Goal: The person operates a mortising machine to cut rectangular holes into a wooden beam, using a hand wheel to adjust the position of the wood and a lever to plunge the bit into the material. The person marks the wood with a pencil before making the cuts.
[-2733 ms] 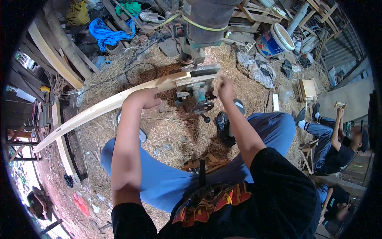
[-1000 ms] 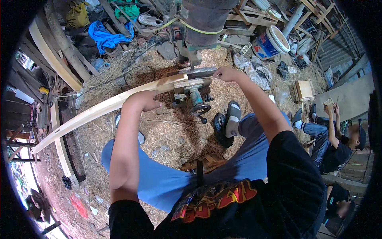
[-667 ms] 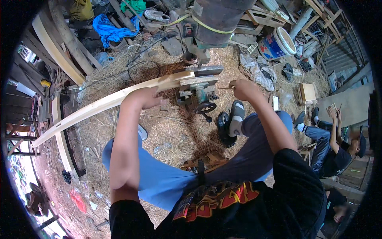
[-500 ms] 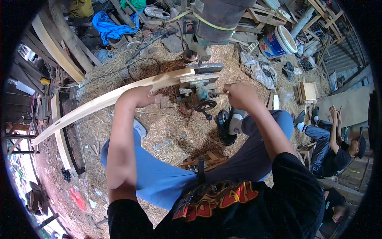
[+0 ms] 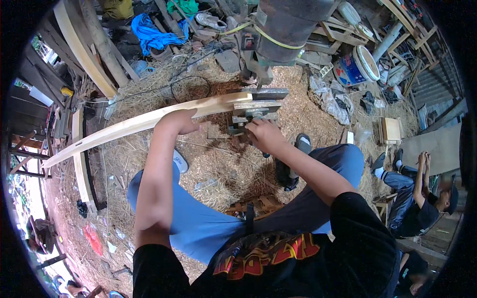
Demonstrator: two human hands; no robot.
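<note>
A long curved pale timber (image 5: 124, 125) sweeps from the far left to the clamp (image 5: 256, 107) of a dark upright machine (image 5: 278, 35); its end lies beside a dark plate. My left hand (image 5: 179, 122) is closed over the timber's near edge, thumb pointing right. My right hand (image 5: 264, 135) has its fingers curled at the clamp's handwheel, covering most of the wheel. My knees are spread either side below the machine.
Straw and shavings (image 5: 218, 164) cover the ground. A seated person (image 5: 420, 216) works at the right, another below. A tub (image 5: 350, 69), blue tarp (image 5: 144, 37), wooden box (image 5: 390, 130), scrap timber (image 5: 72, 49) and cable (image 5: 189, 79) surround me.
My right hand has moved down and left from beside the timber's end, where it held a thin piece, onto the handwheel. My left hand stays on the timber. The view has shifted slightly.
</note>
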